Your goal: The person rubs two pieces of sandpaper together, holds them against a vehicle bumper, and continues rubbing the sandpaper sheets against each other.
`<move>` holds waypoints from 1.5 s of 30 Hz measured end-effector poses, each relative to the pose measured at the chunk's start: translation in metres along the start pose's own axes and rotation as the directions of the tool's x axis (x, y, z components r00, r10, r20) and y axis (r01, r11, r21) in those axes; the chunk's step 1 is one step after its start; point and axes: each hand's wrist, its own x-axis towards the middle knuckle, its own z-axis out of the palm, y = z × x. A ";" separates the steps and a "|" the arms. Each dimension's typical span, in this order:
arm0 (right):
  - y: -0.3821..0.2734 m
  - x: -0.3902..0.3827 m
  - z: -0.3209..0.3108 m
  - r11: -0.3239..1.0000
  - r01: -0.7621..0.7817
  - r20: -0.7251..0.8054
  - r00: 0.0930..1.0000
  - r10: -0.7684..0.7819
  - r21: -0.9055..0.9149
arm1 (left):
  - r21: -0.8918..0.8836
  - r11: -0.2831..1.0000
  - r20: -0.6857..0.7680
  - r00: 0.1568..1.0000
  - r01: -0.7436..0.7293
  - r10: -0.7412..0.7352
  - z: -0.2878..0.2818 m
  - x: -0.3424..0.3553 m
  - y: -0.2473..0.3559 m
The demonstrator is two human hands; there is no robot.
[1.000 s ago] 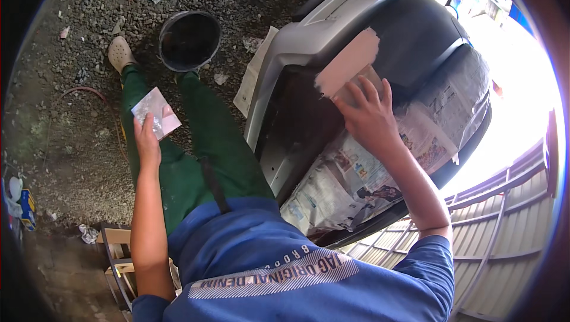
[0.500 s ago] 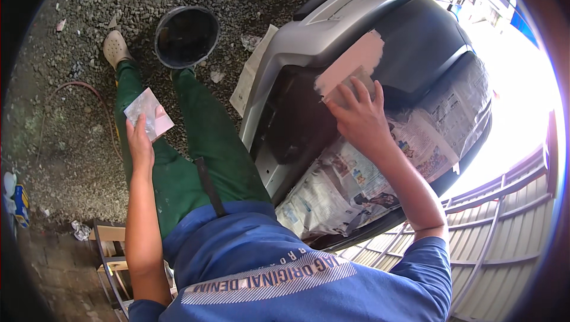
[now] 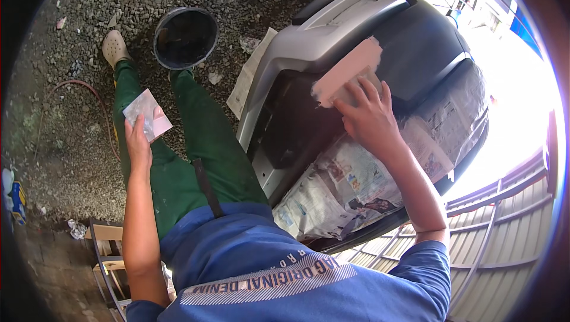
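Note:
A broad patch of pink putty (image 3: 350,68) coats the dark upper face of a car bumper (image 3: 415,46). Along the patch's near edge, my right hand (image 3: 369,108) grips a flat greyish putty spreader (image 3: 350,90), fingers spread over its back. The spreader's working edge lies against the pink layer. Over my left thigh, my left hand (image 3: 139,141) holds a square, pale mixing plate (image 3: 142,110) by its near side, thumb on top. Some pink putty (image 3: 160,121) sits on the plate's right part.
Newspaper sheets (image 3: 356,182) mask the bumper's near side. A black bucket (image 3: 186,38) stands on the gravel beyond my legs. A reddish hose (image 3: 89,87) curves across the ground at left. A wooden-slatted metal frame (image 3: 107,233) is at lower left.
My right hand has moved slightly right and toward me with the spreader, along the putty patch. My left hand and the plate have hardly moved.

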 end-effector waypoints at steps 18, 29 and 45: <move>0.029 0.005 -0.008 1.000 -0.002 0.115 0.993 -0.001 0.025 | 0.041 0.999 -0.007 0.999 0.032 -0.032 -0.002 0.004 0.000; 0.041 0.010 -0.028 0.998 0.020 0.104 0.994 -0.025 0.052 | 0.032 0.999 0.010 1.000 0.001 -0.002 -0.005 0.011 -0.003; 0.055 0.019 -0.043 0.994 -0.013 0.192 0.981 -0.008 0.110 | 0.000 0.998 0.031 0.997 0.064 -0.064 -0.003 0.004 0.009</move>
